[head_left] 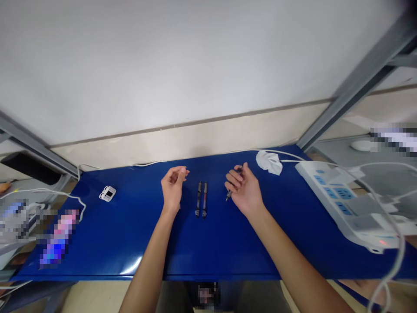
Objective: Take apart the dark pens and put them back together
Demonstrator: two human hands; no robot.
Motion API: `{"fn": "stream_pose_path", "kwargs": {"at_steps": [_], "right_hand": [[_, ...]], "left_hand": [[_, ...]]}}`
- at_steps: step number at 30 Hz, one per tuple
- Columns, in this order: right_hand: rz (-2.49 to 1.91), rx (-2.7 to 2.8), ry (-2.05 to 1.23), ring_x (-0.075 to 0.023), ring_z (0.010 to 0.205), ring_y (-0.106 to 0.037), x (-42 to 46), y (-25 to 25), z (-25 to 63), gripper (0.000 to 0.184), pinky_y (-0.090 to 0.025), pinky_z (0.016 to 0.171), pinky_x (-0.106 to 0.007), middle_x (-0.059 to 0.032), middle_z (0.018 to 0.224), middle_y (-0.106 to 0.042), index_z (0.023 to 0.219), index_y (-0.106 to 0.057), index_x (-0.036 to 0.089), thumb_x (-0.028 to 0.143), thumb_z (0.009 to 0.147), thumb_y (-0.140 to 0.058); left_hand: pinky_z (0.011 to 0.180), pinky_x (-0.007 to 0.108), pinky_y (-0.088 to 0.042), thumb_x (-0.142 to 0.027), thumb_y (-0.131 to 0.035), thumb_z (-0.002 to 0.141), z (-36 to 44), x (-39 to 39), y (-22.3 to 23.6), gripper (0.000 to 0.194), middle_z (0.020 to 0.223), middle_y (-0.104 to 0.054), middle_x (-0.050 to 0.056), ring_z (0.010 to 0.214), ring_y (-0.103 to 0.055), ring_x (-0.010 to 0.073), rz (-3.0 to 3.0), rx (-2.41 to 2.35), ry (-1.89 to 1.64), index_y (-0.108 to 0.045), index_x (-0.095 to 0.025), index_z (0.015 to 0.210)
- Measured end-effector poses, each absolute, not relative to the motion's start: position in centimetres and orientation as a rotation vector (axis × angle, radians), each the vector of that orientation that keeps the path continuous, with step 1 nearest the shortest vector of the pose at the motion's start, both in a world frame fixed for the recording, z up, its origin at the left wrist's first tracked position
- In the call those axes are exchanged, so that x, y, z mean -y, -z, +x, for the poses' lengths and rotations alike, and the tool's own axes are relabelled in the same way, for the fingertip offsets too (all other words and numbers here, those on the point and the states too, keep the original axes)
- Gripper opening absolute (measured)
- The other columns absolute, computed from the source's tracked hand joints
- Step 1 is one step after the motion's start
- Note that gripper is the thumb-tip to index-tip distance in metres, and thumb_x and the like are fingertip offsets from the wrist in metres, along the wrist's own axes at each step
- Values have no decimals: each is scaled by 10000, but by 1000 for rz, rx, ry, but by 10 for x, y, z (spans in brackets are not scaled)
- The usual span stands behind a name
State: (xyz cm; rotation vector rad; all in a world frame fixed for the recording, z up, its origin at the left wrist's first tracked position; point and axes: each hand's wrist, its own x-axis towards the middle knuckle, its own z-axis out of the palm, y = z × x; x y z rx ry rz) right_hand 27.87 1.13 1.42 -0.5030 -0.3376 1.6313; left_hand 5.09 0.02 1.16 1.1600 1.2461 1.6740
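My right hand is closed around a dark pen, whose tip sticks out below the curled fingers on the left. My left hand is raised over the blue table with its thumb and fingers drawn together. Whatever may be between those fingers is hidden. In the gap between my hands, two dark pens lie side by side: the left pen and the right pen, which has a reddish mark. Both point away from me, nearly parallel, and neither hand touches them.
A white power strip with cables lines the right side, near a crumpled white tissue. At left are a small white device and a blurred phone-like object. Grey metal posts and a wall bound the table.
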Motion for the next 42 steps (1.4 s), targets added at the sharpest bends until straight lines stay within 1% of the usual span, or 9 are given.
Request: {"fn": "stream_pose_path", "kwargs": {"at_steps": [3,8,21,26,29,32,35,38,42], "right_hand": [[-516,307,-1681,-89,428,-219,-10,-14,287,323,-264,325,-216,87,565,-259,780,-546,225,442,1006,-625],[-533,298,-1677,-93,431,-163,-7,-12,293,324,-234,332,-234,84,545,-231,693,-460,230,388,952,-574],[-511,308,-1684,-91,436,-160,-5,-14,292,317,-232,342,-238,83,544,-238,692,-487,226,400,938,-587],[-489,336,-1695,-87,434,-203,-8,-19,289,308,-251,348,-226,88,545,-249,745,-564,218,428,945,-670],[-490,358,-1649,-87,474,-344,-11,-21,282,267,-375,422,-214,67,573,-357,780,-604,215,386,950,-720],[-563,391,-1572,-134,651,-564,-13,-20,275,330,-539,606,-280,2,747,-579,849,-656,234,539,970,-697],[-648,477,-1506,-128,583,-520,-13,-18,270,443,-492,552,-281,16,709,-549,926,-706,250,692,940,-673],[-685,590,-1500,-108,489,-417,-9,-18,264,446,-377,458,-268,44,609,-468,935,-729,230,675,908,-729],[-772,733,-1414,-137,609,-589,-5,-16,259,267,-424,496,-269,-57,799,-714,873,-711,203,444,883,-825]], "left_hand": [[755,306,-555,-521,-752,920,45,-2,-12,336,975,-786,91,914,-738,204,1141,-1282,-1715,-775,-207,1036],[744,296,-545,-521,-729,939,41,-3,-12,334,965,-781,88,904,-734,198,1147,-1310,-1744,-765,-206,1043],[755,298,-545,-541,-687,963,29,-7,-9,357,964,-782,89,893,-734,200,1178,-1388,-1771,-749,-203,1061],[805,323,-556,-541,-660,976,17,-10,-5,363,1020,-784,93,940,-741,213,1276,-1439,-1733,-729,-214,1117],[848,355,-563,-536,-674,959,-3,-13,-2,367,1026,-777,94,943,-733,224,1444,-1538,-1599,-725,-217,1133],[814,369,-564,-518,-718,917,-29,-15,1,374,980,-759,78,854,-705,220,1633,-1672,-1320,-726,-226,1150],[837,385,-556,-488,-773,862,-48,-15,7,426,988,-741,72,860,-687,228,1813,-1780,-1110,-719,-235,1201],[833,373,-544,-485,-765,863,-54,-12,14,385,941,-733,60,839,-673,225,1855,-1797,-1091,-743,-244,1163],[814,355,-518,-443,-771,860,-51,-8,17,266,854,-735,50,784,-657,221,1832,-1770,-1165,-786,-264,1057]]}}
